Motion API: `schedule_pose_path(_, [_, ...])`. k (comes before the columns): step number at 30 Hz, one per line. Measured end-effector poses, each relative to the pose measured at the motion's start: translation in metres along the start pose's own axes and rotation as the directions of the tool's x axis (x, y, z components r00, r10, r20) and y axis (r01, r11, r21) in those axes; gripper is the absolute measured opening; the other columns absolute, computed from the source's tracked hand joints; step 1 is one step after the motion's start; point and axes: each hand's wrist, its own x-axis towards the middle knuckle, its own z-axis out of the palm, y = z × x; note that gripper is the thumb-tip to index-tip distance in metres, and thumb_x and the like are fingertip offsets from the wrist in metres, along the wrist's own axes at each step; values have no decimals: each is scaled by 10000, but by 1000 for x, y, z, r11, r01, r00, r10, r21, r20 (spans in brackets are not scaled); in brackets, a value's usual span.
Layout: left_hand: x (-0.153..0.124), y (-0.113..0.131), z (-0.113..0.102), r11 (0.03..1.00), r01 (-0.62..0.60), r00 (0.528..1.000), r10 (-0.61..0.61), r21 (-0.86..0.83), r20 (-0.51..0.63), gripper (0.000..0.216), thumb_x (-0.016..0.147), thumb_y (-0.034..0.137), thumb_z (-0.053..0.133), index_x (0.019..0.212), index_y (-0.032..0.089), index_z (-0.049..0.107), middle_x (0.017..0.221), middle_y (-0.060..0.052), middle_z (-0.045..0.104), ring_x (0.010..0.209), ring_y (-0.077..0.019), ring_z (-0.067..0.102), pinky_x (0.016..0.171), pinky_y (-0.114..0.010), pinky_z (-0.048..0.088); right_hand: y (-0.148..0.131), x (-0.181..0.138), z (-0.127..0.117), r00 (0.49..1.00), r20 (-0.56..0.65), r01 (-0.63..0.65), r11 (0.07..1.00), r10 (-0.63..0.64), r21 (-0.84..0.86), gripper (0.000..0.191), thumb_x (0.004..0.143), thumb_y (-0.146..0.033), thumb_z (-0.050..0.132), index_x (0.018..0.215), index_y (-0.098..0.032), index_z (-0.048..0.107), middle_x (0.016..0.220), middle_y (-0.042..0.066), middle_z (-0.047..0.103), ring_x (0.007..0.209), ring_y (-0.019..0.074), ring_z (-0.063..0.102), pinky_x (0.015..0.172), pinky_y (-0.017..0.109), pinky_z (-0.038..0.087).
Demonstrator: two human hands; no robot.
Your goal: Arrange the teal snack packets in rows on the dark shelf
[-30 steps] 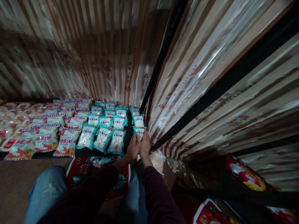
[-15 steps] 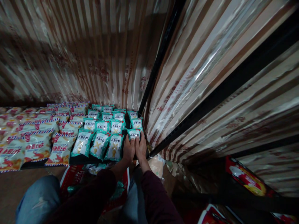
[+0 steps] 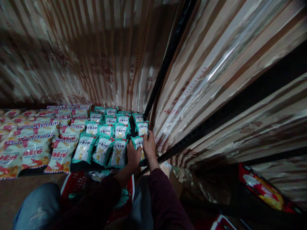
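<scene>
A teal-and-white snack bag [image 3: 138,142] stands at the front right corner of the shelf, between my two hands. My left hand [image 3: 133,154] presses its left edge, fingers closed against it. Along its right edge lies my right hand [image 3: 150,146], thumb and fingers closed at the bag's upper side. The bag's lower part is partly hidden by my hands. Right behind it stands another teal-and-white bag [image 3: 142,127], close to my right fingertips. To the left, several matching bags [image 3: 119,152] are lined up in rows, leaning back.
Cream snack bags with striped edges [image 3: 59,155] fill the shelf's left side. A red basket [image 3: 72,182] with teal packs sits below, between my knees. Black shelf posts [image 3: 165,64] and striped plastic sheeting [image 3: 115,48] border the back and right. A red package [image 3: 261,187] lies at lower right.
My hands have moved apart around the front bag, which now shows more of its face. My right hand has shifted up and right along its side. The view has tilted slightly.
</scene>
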Motion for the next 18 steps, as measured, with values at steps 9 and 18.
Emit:
schedule_pose_path(9, [-13, -2, -1, 995, -101, 995, 101, -13, 13, 689, 777, 125, 437, 1445, 123, 268, 1456, -157, 378, 1376, -263, 324, 1135, -385, 284, -6, 28, 11, 999, 45, 6, 999, -4, -45, 542, 913, -380, 326, 1327, -64, 478, 1337, 182, 534, 1249, 270, 479, 1073, 418, 335])
schedule_pose_path(18, [-10, -4, -2, 980, -194, 980, 196, -38, 41, 750, 740, 110, 457, 1458, 150, 244, 1494, -120, 349, 1403, -245, 284, 1171, -385, 228, -2, 44, 24, 996, 69, 70, 994, -64, -85, 549, 874, -433, 452, 1285, -76, 521, 1263, 185, 590, 1181, 267, 537, 1039, 404, 373])
